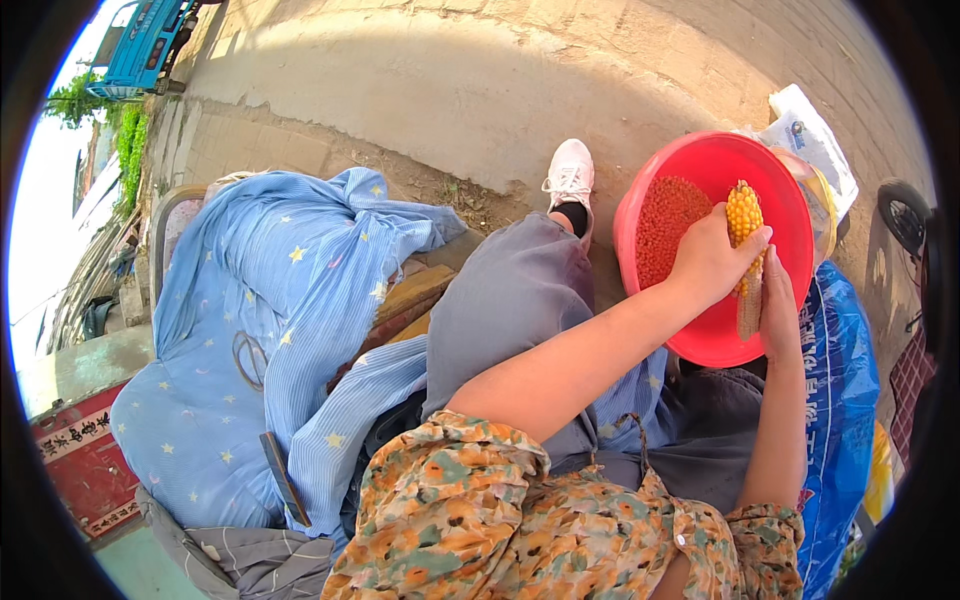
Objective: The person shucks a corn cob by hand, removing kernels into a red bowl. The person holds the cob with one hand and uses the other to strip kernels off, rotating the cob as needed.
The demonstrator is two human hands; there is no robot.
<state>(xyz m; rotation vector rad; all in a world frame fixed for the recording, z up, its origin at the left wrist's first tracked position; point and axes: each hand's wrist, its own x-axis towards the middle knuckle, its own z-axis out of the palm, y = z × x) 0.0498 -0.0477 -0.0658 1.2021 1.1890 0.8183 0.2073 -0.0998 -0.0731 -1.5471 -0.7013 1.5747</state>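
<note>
A corn cob [744,214] is held over a red plastic basin [789,187]. Yellow kernels cover its upper part, while the lower end is stripped bare. My left hand [705,255] wraps around the cob's middle from the left, its thumb lying across the kernels. From the right, my right hand [780,304] presses against the lower cob, fingers pointing up; some of its grip is hidden. Loose orange-red kernels [667,217] lie heaped in the basin's left side. The basin is just beyond my lap, in front of the right leg.
A blue woven sack [840,405] stands close on my right, with a white bag [806,139] behind the basin. Left of my legs, a blue star-patterned cloth [225,397] bears a dark flat strip [285,478]. A blue truck [142,49] is farther off. One wheel [900,217] shows far right.
</note>
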